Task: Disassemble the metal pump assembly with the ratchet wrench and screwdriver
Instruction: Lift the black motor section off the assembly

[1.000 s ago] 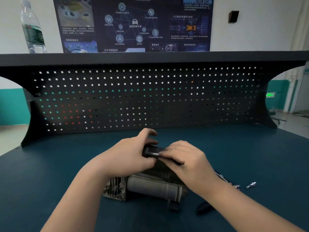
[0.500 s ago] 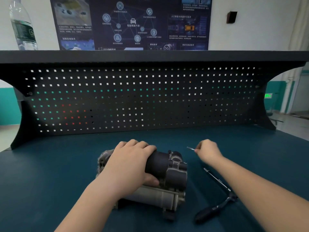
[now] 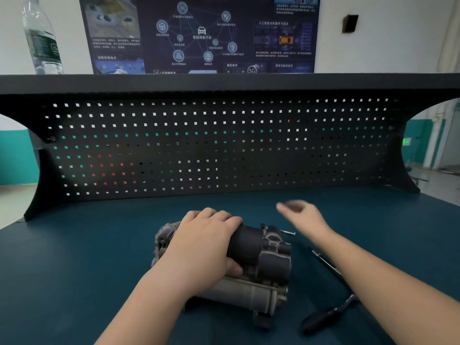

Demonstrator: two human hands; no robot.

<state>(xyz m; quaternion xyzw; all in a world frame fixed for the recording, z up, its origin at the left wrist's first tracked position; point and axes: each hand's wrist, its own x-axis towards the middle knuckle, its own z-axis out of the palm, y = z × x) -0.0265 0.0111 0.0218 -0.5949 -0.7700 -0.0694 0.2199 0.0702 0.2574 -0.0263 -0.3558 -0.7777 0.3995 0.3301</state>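
Frame centre: left hand (image 3: pixel 206 247) grips pump assembly (image 3: pixel 256 265); right hand (image 3: pixel 303 215) blurred, empty, fingers loose, above bolt (image 3: pixel 288 233).

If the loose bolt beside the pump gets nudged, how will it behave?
The bolt looks thin and round-shanked, lying flat on the mat, so it would probably roll in an arc. Being small metal, it is likely rigid, light and fiddly to pinch.

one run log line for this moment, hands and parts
left hand: grips pump assembly | right hand: blurred, above table, empty | bolt: on table beside pump | ratchet wrench: idle on table
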